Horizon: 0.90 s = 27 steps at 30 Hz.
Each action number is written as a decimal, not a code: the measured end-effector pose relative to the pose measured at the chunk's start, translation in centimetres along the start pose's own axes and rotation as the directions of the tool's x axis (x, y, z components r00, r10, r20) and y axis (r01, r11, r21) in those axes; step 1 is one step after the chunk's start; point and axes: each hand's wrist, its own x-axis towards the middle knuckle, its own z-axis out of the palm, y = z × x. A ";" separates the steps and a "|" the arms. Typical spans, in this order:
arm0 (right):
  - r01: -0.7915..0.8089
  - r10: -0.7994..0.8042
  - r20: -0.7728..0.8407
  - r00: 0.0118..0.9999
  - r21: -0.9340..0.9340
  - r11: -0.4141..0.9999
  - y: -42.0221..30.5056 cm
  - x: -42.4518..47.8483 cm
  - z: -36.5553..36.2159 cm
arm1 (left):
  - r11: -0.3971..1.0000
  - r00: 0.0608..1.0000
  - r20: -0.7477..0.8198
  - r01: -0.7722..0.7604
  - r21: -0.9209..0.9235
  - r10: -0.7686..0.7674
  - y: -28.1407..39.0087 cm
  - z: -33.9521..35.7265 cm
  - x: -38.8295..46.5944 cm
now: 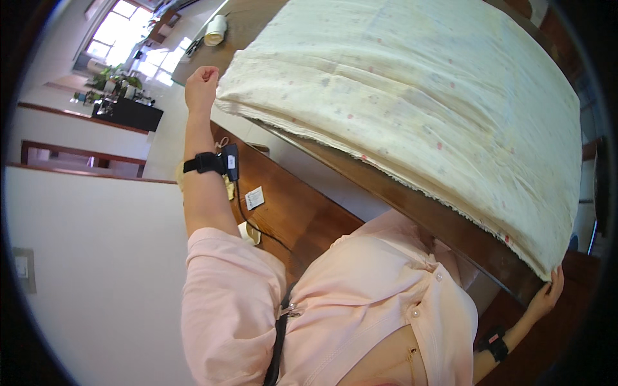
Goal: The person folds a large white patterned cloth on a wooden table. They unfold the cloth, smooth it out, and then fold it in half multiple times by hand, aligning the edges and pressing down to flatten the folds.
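Observation:
A pale cream cloth [386, 91] with small red and grey spots lies over a dark wooden table [328, 149], its frayed near edge running along the table's side. My left hand [202, 89], fingers curled closed, is beside the cloth's left end; whether it grips any cloth is hidden. At the cloth's near right corner, my right hand [546, 294] has its fingers and thumb on the fabric, pinching it. Some fingers are partly hidden. Creases cross the middle of the cloth.
A white roll [216, 31] and dark scissors [194, 47] lie at the table's far left. Below is a wooden bench [299, 207] bearing a small white packet [255, 198]. A black cable [248, 219] hangs from my left wrist device [231, 161]. Potted plants [113, 79] stand farther off.

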 end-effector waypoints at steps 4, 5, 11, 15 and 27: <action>-0.047 0.047 0.010 0.999 -0.029 0.999 0.2 -0.4 0.5 | 0.959 0.957 0.078 0.281 -0.030 -0.278 -5.0 -0.9 -0.2; -0.044 0.045 0.010 0.999 -0.010 0.999 0.3 -0.3 0.7 | 0.934 0.931 0.088 0.356 -0.001 -0.355 -6.2 -1.0 -0.3; -0.068 0.068 0.014 0.998 0.016 0.998 0.3 -0.3 0.4 | 0.802 0.788 0.149 0.588 0.103 -0.597 -4.8 0.8 -1.7; -0.102 0.102 0.028 0.994 0.024 0.994 0.1 -0.3 0.2 | 0.795 0.851 0.033 0.476 0.378 -0.525 -3.2 0.7 -1.1; -0.132 0.130 0.038 0.991 0.051 0.990 -0.2 -0.6 0.1 | 0.944 0.942 0.160 0.263 0.199 -0.296 -3.8 1.5 1.4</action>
